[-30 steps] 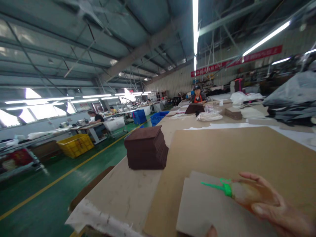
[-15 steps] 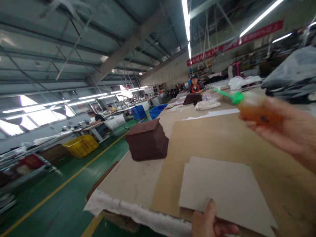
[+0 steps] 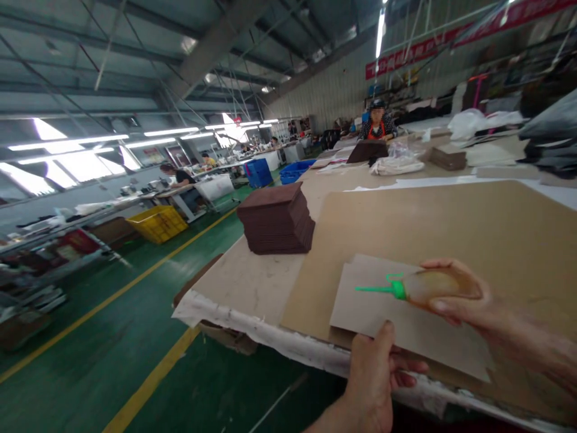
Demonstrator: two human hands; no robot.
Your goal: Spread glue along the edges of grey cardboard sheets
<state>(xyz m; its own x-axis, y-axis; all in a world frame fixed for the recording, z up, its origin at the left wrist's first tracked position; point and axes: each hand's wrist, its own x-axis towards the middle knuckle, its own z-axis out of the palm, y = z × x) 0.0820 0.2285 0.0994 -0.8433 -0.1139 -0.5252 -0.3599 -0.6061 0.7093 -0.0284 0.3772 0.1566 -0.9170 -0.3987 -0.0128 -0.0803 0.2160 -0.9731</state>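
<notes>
My right hand [image 3: 469, 304] is closed round a glue bottle [image 3: 433, 285] of amber liquid with a green nozzle that points left over a grey card sheet [image 3: 396, 316]. My left hand [image 3: 376, 373] pinches the near edge of that sheet, thumb on top. The sheet lies on a large brown board [image 3: 451, 234] on the long table [image 3: 252, 279]. A stack of dark brown squares [image 3: 276, 219] stands on the table to the left of the board.
A person in an orange apron [image 3: 377, 126] sits at the table's far end beside more piles and white bags [image 3: 469, 123]. Left of the table runs a green floor with yellow lines [image 3: 135, 300]; a yellow crate [image 3: 157, 224], blue crates [image 3: 295, 171] and other workers' benches stand there.
My right hand brought the glue bottle down from head height to just over the grey sheet. My left hand came further into view, gripping the sheet's edge. The camera tilted down and left.
</notes>
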